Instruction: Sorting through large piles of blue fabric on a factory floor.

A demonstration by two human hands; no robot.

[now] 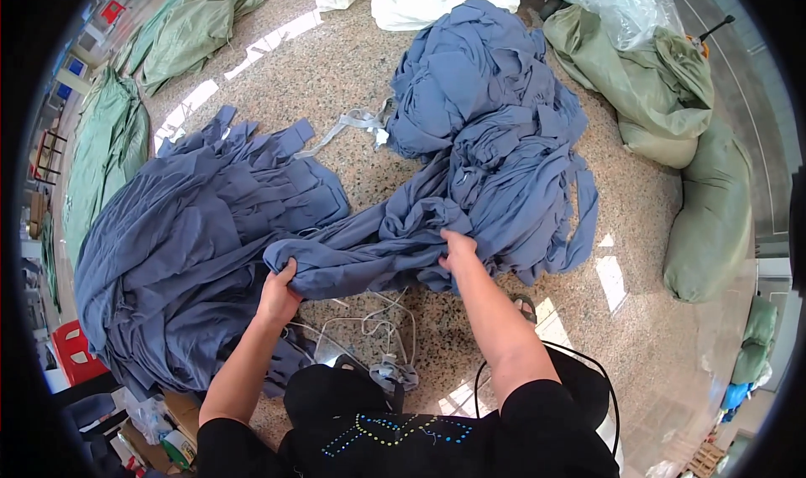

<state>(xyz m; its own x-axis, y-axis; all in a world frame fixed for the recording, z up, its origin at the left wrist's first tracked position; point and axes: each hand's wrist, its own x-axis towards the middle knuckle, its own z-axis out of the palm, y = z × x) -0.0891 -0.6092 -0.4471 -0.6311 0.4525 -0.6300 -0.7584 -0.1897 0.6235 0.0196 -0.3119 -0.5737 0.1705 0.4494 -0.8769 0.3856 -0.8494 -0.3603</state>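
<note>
Both hands grasp one blue garment, stretched between them over the floor. Left hand pinches its near edge; right hand is clenched in bunched cloth where it leaves the heap. Beyond left hand: flat stack, apparently kept separate. Cords lie below the hands.

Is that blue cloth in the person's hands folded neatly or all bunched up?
Bunched up. The blue garment is creased and twisted between the left hand and right hand, not flat.
</note>
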